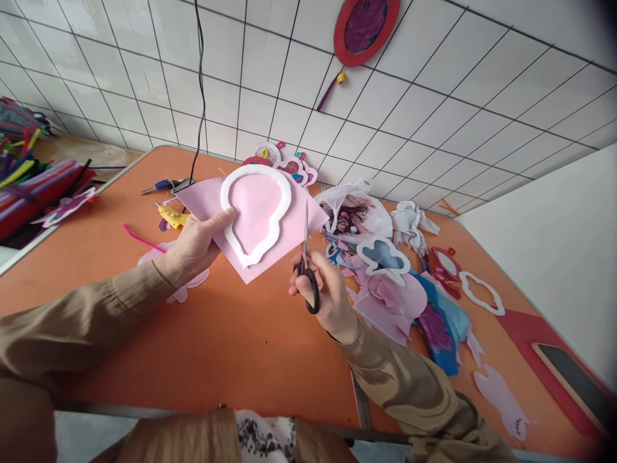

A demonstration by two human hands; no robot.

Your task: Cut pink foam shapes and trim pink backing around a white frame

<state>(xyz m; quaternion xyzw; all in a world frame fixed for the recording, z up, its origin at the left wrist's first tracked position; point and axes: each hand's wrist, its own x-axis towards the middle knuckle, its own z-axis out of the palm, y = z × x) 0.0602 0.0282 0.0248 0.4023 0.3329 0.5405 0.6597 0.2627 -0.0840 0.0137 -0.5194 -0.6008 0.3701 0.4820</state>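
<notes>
My left hand (205, 244) grips a pink sheet (202, 199) at its left side, with the thumb on top. On that sheet lies a white wavy-edged frame (285, 193), pointed at the bottom, with pink showing through its opening. The left thumb presses on the frame's left edge. My right hand (330, 292) holds scissors (312, 292) with black handles, fingers through the loops. Their blades point up beside the sheet's right edge; whether they touch the paper I cannot tell. Both hands are raised over the orange table (231, 347).
Pink and blue scraps (385, 302) lie heaped on the right, near a plastic bag (371, 212). Another white frame (482, 292) and a phone (573, 379) are farther right. A yellow glue gun (172, 217) and a screwdriver (164, 185) lie left. Behind stands a tiled wall (270, 71).
</notes>
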